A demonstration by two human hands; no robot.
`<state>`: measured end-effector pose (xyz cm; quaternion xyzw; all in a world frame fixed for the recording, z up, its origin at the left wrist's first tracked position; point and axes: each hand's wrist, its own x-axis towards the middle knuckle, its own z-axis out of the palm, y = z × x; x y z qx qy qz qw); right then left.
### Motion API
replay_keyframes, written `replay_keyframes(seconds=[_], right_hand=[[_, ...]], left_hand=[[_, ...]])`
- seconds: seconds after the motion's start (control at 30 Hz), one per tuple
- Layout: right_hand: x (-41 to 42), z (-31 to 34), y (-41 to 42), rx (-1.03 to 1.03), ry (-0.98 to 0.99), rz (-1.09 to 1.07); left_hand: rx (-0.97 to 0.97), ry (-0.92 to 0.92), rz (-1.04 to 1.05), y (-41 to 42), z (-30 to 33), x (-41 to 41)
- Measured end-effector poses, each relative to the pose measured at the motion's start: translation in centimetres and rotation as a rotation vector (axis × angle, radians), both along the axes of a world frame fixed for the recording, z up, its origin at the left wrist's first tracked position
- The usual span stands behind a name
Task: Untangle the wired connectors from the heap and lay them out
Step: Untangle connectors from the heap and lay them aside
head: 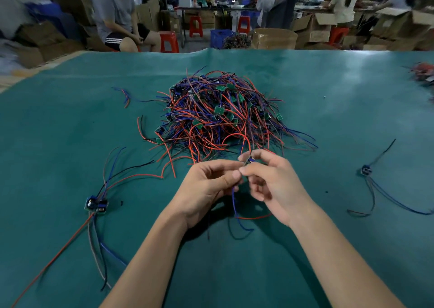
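Note:
A heap of wired connectors, red, blue and black wires with small green boards, lies mid-table on the green mat. Just in front of it, my right hand pinches a small blue connector between thumb and forefinger. My left hand pinches that connector's wires right beside it; a blue wire and a red one hang down from my fingers to the mat. Two connectors lie laid out at the left with long wires. One more connector lies at the right.
A loose wire piece lies left of the heap. Another blurred red bundle sits at the table's far right edge. Beyond the table are cardboard boxes, red stools and several people.

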<state>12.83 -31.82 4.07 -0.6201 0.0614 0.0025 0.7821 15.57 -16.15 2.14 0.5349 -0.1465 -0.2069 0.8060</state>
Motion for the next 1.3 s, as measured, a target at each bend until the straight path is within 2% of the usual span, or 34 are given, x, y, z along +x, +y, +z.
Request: replay_keyframes(seconds=[0.1,0.23,0.4,0.5,0.6,0.7,0.77,0.9,0.97,1.03,1.1,1.2,1.23,1.3], right_hand=[[0.2,0.1,-0.2,0.074,-0.009,0.089],[0.2,0.0,-0.9,0.016,-0.026,0.064],[0.3,0.0,-0.8,0.202,-0.011,0.073],[0.3,-0.1,-0.9,0.163,-0.073,0.017],[0.6,-0.2,-1.5,0.053,-0.144,-0.188],[1.0,-0.2,-3.1,-0.223,-0.25,-0.455],[1.1,-0.3,-4.2,-0.307,-0.298,-0.579],[1.1,-0.3,-6.2,-0.192,-0.288,-0.849],[1.1,-0.1,-7.3,-0.075,-0.251,-1.014],[0.8,0.0,-7.9,-0.068,-0.204,-1.093],[0.5,-0.1,-6.5,-0.15,-0.185,-0.943],[-0.3,-0.4,-1.3,-0.319,-0.238,-0.394],[-0.6,-0.6,0.2,-0.384,-0.268,-0.27],[-0.8,-1.0,1.6,-0.46,-0.321,-0.203]], left_hand=[[-0.002,0.027,0.036,0.0,-0.1,0.2],[0.094,-0.052,0.081,-0.2,-0.2,0.2],[0.142,-0.112,0.063,-0.1,-0.4,0.3],[0.135,-0.096,0.033,0.0,-0.3,0.4],[0.159,-0.111,0.015,0.0,-0.2,0.3],[0.18,-0.122,0.016,0.0,-0.2,0.3],[0.195,-0.138,0.022,0.1,-0.2,0.3],[0.188,-0.14,0.029,0.1,-0.5,0.4],[0.144,-0.109,0.058,0.1,-0.5,0.5],[0.069,-0.078,0.103,0.3,-0.5,0.9],[0.027,-0.082,0.137,0.2,-0.5,0.9],[0.042,-0.121,0.141,0.0,-0.3,0.6],[0.064,-0.128,0.131,0.0,-0.1,0.5],[0.111,-0.119,0.11,0.2,0.1,0.4]])
